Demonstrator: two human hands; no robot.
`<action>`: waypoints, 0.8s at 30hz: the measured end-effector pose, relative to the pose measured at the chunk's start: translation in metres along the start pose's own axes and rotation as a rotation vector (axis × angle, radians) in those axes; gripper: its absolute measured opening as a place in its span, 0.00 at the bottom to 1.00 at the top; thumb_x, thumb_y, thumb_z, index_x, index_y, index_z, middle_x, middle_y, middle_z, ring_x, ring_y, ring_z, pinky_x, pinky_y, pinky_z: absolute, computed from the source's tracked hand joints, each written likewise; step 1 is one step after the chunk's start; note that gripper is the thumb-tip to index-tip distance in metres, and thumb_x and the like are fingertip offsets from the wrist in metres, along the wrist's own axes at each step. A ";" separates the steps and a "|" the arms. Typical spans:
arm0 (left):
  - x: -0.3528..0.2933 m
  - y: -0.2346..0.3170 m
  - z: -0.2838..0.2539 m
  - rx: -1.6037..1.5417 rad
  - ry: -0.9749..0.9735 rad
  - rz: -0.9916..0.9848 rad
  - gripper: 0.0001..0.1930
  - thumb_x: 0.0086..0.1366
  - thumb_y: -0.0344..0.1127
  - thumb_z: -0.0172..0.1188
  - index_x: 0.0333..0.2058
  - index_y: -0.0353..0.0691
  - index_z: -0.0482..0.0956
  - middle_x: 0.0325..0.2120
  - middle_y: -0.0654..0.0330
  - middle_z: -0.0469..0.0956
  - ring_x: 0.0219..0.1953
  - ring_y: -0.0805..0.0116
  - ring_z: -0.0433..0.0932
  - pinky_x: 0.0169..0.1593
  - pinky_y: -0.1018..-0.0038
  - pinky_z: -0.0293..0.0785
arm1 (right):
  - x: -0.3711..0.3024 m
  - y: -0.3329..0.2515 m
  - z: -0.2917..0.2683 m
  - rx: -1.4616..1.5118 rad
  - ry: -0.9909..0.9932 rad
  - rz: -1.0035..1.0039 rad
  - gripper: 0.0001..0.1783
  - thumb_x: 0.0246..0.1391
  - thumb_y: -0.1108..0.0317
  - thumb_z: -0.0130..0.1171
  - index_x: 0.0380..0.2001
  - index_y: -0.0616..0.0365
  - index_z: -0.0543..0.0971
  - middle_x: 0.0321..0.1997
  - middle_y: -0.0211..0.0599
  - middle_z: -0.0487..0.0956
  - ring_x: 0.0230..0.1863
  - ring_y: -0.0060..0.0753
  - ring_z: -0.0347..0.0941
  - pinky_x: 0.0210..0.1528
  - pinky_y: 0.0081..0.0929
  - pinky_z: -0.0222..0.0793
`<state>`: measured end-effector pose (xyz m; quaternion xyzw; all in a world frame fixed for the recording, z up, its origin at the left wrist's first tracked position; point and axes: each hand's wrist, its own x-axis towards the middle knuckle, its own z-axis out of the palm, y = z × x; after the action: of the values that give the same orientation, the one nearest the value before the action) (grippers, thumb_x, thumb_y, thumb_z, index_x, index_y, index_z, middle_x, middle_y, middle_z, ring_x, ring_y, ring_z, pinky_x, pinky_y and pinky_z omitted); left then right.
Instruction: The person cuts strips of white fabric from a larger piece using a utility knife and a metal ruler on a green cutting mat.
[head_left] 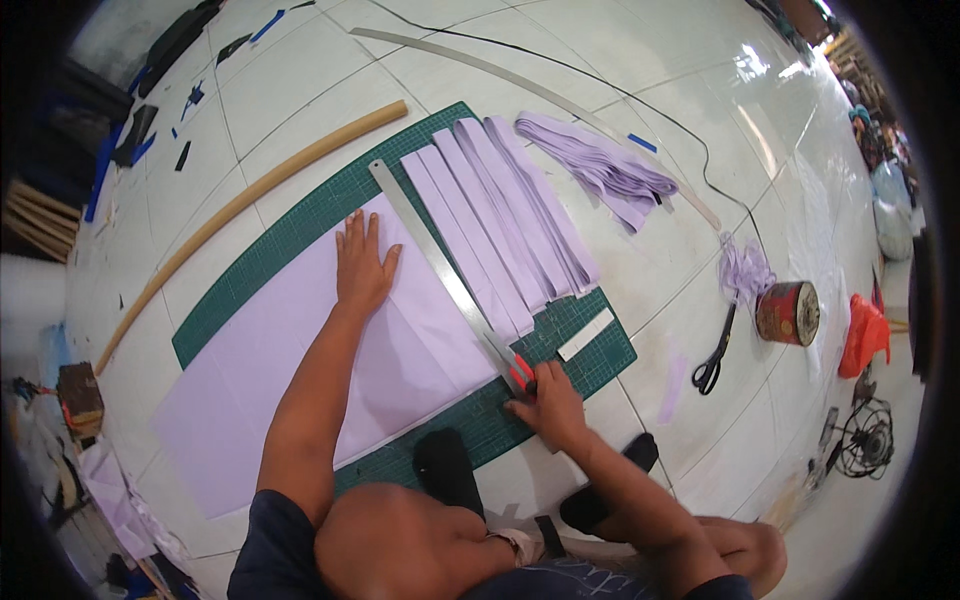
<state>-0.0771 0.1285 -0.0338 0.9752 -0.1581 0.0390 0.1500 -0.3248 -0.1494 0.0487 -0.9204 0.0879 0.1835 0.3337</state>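
Observation:
My left hand (365, 265) lies flat with fingers spread on a large folded sheet of lavender fabric (290, 330). My right hand (555, 408) is closed around a red-and-black cutter (522, 372) at the near end of a steel ruler (432, 248). The ruler runs along the fabric's right edge; the cutter's blade is too small to make out. Beneath both is a green cutting mat (275, 235). Right of the ruler, several cut lavender strips (500, 215) lie side by side on the mat.
A bundle of lavender strips (600, 165) lies beyond the mat. A small white ruler (585, 335) rests on its right part. Black scissors (712, 368) and a round tin (787, 312) are on the tiled floor at right. A long cardboard tube (250, 195) borders the mat's left.

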 end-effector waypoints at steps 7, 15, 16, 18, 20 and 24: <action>0.000 -0.002 0.015 -0.051 -0.008 -0.007 0.35 0.71 0.50 0.52 0.69 0.36 0.58 0.72 0.42 0.49 0.74 0.44 0.47 0.75 0.50 0.38 | -0.021 0.007 0.037 0.015 0.093 0.109 0.23 0.47 0.68 0.70 0.42 0.61 0.68 0.46 0.50 0.71 0.48 0.58 0.70 0.48 0.48 0.71; 0.005 -0.005 0.003 -0.169 -0.022 -0.036 0.35 0.72 0.50 0.53 0.68 0.33 0.60 0.70 0.40 0.54 0.73 0.41 0.50 0.74 0.50 0.40 | -0.023 0.005 0.046 0.124 0.092 0.078 0.21 0.47 0.68 0.68 0.39 0.62 0.69 0.41 0.52 0.71 0.44 0.61 0.71 0.45 0.50 0.69; 0.009 -0.003 0.002 -0.232 -0.012 -0.053 0.35 0.71 0.50 0.54 0.68 0.33 0.60 0.69 0.38 0.55 0.72 0.40 0.51 0.74 0.50 0.41 | -0.024 0.006 0.050 0.133 0.092 0.082 0.21 0.47 0.68 0.68 0.39 0.62 0.69 0.41 0.52 0.71 0.44 0.61 0.71 0.45 0.50 0.68; 0.011 -0.003 -0.004 -0.221 -0.049 -0.062 0.36 0.70 0.50 0.56 0.68 0.35 0.60 0.69 0.37 0.55 0.72 0.39 0.51 0.74 0.49 0.41 | -0.026 0.007 0.058 0.153 0.094 0.090 0.21 0.47 0.69 0.68 0.40 0.62 0.69 0.41 0.52 0.72 0.45 0.61 0.71 0.45 0.51 0.68; 0.011 -0.003 -0.010 -0.223 -0.081 -0.063 0.36 0.69 0.50 0.57 0.68 0.37 0.60 0.69 0.37 0.55 0.72 0.39 0.51 0.74 0.49 0.42 | -0.028 0.007 0.060 0.134 0.082 0.077 0.20 0.47 0.69 0.68 0.39 0.62 0.69 0.41 0.52 0.72 0.45 0.61 0.71 0.44 0.51 0.68; 0.012 -0.007 -0.020 -0.185 -0.143 -0.042 0.37 0.66 0.52 0.60 0.68 0.39 0.62 0.69 0.37 0.54 0.72 0.39 0.51 0.73 0.49 0.44 | -0.028 0.007 0.066 0.137 0.095 0.032 0.21 0.47 0.67 0.69 0.40 0.62 0.69 0.41 0.53 0.72 0.44 0.61 0.71 0.43 0.50 0.68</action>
<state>-0.0637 0.1369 -0.0154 0.9606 -0.1510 -0.0487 0.2283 -0.3708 -0.1116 0.0089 -0.9016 0.1306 0.1382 0.3884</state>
